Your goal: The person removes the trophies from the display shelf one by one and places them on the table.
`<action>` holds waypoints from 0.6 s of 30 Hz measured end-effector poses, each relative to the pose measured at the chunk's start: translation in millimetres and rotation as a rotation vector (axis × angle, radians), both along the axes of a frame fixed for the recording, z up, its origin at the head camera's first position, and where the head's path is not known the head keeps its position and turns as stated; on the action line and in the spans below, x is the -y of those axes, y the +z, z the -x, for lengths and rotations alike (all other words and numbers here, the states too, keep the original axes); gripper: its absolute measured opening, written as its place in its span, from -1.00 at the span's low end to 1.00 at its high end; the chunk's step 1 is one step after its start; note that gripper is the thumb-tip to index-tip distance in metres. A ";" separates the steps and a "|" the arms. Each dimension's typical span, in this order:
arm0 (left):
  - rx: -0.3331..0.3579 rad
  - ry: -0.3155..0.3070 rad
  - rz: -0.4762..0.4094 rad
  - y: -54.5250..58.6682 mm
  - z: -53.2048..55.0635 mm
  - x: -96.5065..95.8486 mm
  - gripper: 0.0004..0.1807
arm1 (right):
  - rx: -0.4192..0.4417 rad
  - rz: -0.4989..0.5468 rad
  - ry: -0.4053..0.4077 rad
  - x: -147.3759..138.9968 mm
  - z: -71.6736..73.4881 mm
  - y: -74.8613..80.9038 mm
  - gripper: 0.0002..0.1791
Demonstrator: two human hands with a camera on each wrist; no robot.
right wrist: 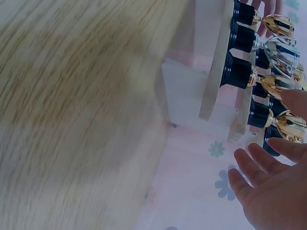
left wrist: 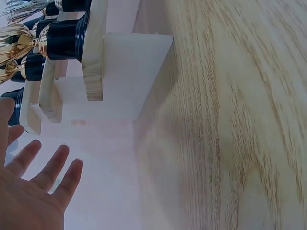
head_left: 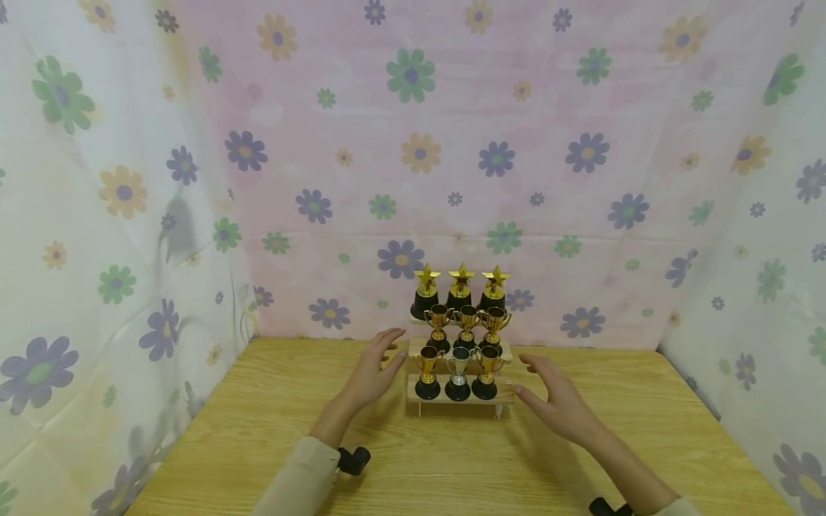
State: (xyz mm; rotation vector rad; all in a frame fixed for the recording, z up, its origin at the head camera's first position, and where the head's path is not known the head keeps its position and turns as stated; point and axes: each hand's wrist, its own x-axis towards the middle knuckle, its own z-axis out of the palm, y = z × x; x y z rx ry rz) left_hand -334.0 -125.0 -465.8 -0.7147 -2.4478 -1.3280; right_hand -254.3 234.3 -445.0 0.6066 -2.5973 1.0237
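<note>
The left hand (head_left: pixel 374 367) and right hand (head_left: pixel 560 403) are flanking the stand (head_left: pixel 442 398) far on the desk (head_left: pixel 413 459), fingers parted, gripping nothing. Trophies (head_left: pixel 466 320) are crowding its three tiers; a thumb's knock or uneven push could be toppling the near ones.

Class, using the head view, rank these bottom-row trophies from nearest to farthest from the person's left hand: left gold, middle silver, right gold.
1. Left gold trophy: row's left end, beside the left hand.
2. Silver trophy: middle of the row.
3. Right gold trophy: row's right end, toward the right hand.
</note>
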 end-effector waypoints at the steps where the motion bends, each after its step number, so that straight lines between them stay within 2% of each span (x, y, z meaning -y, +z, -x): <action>1: -0.003 0.002 -0.007 -0.3 0.2 -1.0 -0.50 | -0.004 0.005 0.001 1.2 0.1 -0.4 -0.36; 10: 0.024 -0.001 -0.082 -3.2 2.2 -9.5 -0.50 | -0.040 0.017 -0.009 10.0 1.2 -6.1 -0.39; 18: 0.059 -0.003 -0.129 -7.5 4.6 -17.7 -0.52 | -0.025 0.042 -0.014 17.0 3.1 -10.4 -0.42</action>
